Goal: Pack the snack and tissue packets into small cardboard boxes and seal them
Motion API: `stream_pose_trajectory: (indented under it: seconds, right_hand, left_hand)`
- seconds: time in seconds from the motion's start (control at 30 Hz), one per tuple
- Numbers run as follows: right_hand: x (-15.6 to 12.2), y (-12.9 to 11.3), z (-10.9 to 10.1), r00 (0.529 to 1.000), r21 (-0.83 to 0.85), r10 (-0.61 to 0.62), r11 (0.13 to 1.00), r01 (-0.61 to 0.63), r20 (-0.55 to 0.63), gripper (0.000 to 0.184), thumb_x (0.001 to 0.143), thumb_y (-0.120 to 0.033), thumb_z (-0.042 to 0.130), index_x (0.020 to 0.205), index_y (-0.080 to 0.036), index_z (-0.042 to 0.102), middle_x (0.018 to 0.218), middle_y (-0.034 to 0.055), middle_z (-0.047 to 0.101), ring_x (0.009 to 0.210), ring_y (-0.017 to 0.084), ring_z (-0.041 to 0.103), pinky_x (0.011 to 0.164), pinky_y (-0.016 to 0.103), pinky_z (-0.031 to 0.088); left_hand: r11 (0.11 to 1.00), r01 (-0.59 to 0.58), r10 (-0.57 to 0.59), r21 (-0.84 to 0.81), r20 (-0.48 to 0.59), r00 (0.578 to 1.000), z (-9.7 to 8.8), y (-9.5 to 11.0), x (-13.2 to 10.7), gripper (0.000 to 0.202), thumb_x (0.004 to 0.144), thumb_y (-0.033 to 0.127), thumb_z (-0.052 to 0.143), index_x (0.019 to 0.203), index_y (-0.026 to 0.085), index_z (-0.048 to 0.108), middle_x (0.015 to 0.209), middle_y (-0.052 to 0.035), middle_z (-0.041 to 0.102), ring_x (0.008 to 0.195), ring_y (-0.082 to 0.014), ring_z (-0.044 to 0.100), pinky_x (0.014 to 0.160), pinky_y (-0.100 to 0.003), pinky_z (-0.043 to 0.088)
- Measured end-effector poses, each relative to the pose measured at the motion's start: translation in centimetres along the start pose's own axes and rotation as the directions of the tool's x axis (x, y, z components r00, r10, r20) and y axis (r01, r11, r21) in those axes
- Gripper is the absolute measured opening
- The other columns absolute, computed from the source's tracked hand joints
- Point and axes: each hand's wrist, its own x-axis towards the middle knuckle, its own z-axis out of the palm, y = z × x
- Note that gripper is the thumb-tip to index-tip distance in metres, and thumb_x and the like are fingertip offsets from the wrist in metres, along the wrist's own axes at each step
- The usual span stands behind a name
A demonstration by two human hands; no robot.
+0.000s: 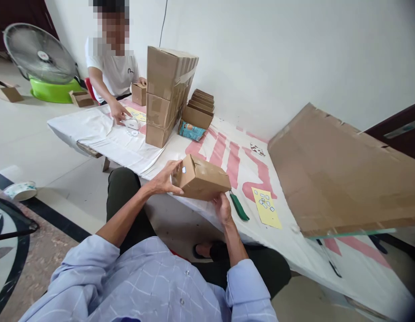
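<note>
Between my two hands is a small brown cardboard box (207,179), held tilted over the table's near edge. A small white sticker (184,170) shows on its left end. My left hand (166,180) grips that end, thumb low and fingers on top. Under the box's right end, my right hand (222,206) supports it from below, with its fingertips partly hidden. Just right of that hand lies a green-handled tool (239,207), its other end hidden behind the box. Farther right is a yellow sheet (266,208) bearing several small white stickers.
A tall stack of taped cartons (158,96) stands beyond my left hand, with open boxes (200,109) and a blue packet (191,130) beside it. A large cardboard sheet (341,179) leans at right. Across the table sits a person (113,71), one hand on a white device (133,124).
</note>
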Motion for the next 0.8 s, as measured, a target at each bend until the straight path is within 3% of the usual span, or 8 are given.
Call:
stream_pose_trajectory:
  seconds: [0.13, 0.33, 0.43, 0.5, 0.57, 0.6, 0.7, 0.8]
  right_hand:
    - [0.0, 0.1, -0.1, 0.999, 0.087, 0.036, 0.996, -0.032, -0.041, 0.054, 0.079, -0.076, 0.072, 0.105, -0.028, 0.066, 0.107, 0.0064, 0.082, 0.113, 0.033, 0.075, 0.092, 0.049, 0.064]
    - [-0.1, 0.0, 0.4, 0.994, 0.11, 0.045, 0.993, -0.034, -0.101, 0.057, 0.076, -0.075, 0.074, 0.106, -0.027, 0.066, 0.108, 0.0067, 0.081, 0.108, 0.031, 0.076, 0.089, 0.047, 0.065]
    - [-0.5, -1.5, 0.4, 0.974, -0.032, -0.057, 0.998, 0.051, -0.218, 0.051, 0.083, -0.069, 0.071, 0.112, -0.026, 0.069, 0.116, 0.0089, 0.079, 0.112, 0.031, 0.075, 0.09, 0.048, 0.065]
    - [-1.2, -3.8, 0.3, 0.911, -0.212, -0.213, 0.967, 0.144, -0.354, 0.045, 0.091, -0.062, 0.065, 0.119, -0.027, 0.071, 0.124, 0.0112, 0.077, 0.119, 0.033, 0.074, 0.097, 0.052, 0.064]
    - [-2.2, -7.0, 0.4, 0.816, -0.433, -0.414, 0.872, 0.229, -0.403, 0.044, 0.098, -0.057, 0.058, 0.129, -0.03, 0.071, 0.135, 0.0138, 0.073, 0.129, 0.035, 0.07, 0.106, 0.057, 0.061]
    - [-2.7, -8.8, 0.6, 0.776, -0.546, -0.517, 0.792, 0.274, -0.36, 0.044, 0.101, -0.055, 0.055, 0.135, -0.032, 0.07, 0.141, 0.0146, 0.07, 0.135, 0.036, 0.067, 0.11, 0.059, 0.059]
    - [-4.1, -13.9, 1.8, 0.67, -0.774, -0.74, 0.455, 0.441, -0.053, 0.039, 0.103, -0.045, 0.058, 0.137, -0.031, 0.071, 0.144, 0.0166, 0.067, 0.141, 0.038, 0.061, 0.116, 0.063, 0.054]
    - [-4.9, -17.0, 3.5, 0.544, -0.772, -0.791, 0.152, 0.617, 0.28, 0.024, 0.101, -0.029, 0.067, 0.123, -0.026, 0.076, 0.13, 0.0143, 0.071, 0.128, 0.036, 0.065, 0.111, 0.06, 0.056]
  left_hand:
    - [0.999, -0.033, 0.033, 0.031, -0.003, 0.999, 1.2, 1.9, 0.0, 0.135, 0.064, 0.064, 0.104, 0.176, 0.026, 0.038, 0.164, -0.0194, 0.047, 0.156, -0.0478, 0.043, 0.133, -0.063, 0.039]
    - [0.997, -0.04, 0.047, 0.066, -0.101, 0.994, 2.6, 2.5, -0.6, 0.128, 0.065, 0.066, 0.102, 0.172, 0.027, 0.043, 0.165, -0.0218, 0.049, 0.156, -0.0508, 0.044, 0.132, -0.068, 0.035]
    - [0.995, -0.015, 0.032, 0.102, -0.162, 0.986, 3.8, 3.2, -0.8, 0.123, 0.064, 0.064, 0.102, 0.168, 0.03, 0.046, 0.164, -0.021, 0.052, 0.153, -0.0517, 0.047, 0.129, -0.069, 0.036]
    - [0.992, 0.0, 0.022, 0.122, -0.179, 0.984, 4.5, 4.0, -0.6, 0.119, 0.067, 0.063, 0.101, 0.167, 0.03, 0.047, 0.164, -0.0208, 0.053, 0.152, -0.0517, 0.048, 0.126, -0.069, 0.038]
    - [0.989, 0.01, 0.018, 0.145, -0.193, 0.981, 5.2, 5.1, -0.4, 0.117, 0.067, 0.061, 0.101, 0.166, 0.028, 0.046, 0.162, -0.0209, 0.055, 0.151, -0.0515, 0.049, 0.124, -0.068, 0.039]
    - [0.987, 0.009, 0.023, 0.161, -0.201, 0.979, 5.6, 5.7, -0.3, 0.118, 0.067, 0.06, 0.102, 0.165, 0.027, 0.046, 0.161, -0.0211, 0.056, 0.15, -0.0513, 0.05, 0.123, -0.067, 0.04]
    - [0.971, -0.005, 0.063, 0.238, -0.236, 0.97, 6.8, 7.4, -0.1, 0.117, 0.066, 0.054, 0.103, 0.164, 0.026, 0.045, 0.161, -0.0208, 0.058, 0.15, -0.0493, 0.052, 0.123, -0.065, 0.04]
    - [0.943, -0.006, 0.099, 0.333, -0.264, 0.959, 8.0, 9.2, -0.2, 0.11, 0.068, 0.048, 0.101, 0.161, 0.023, 0.046, 0.163, -0.021, 0.058, 0.149, -0.0464, 0.055, 0.123, -0.064, 0.041]
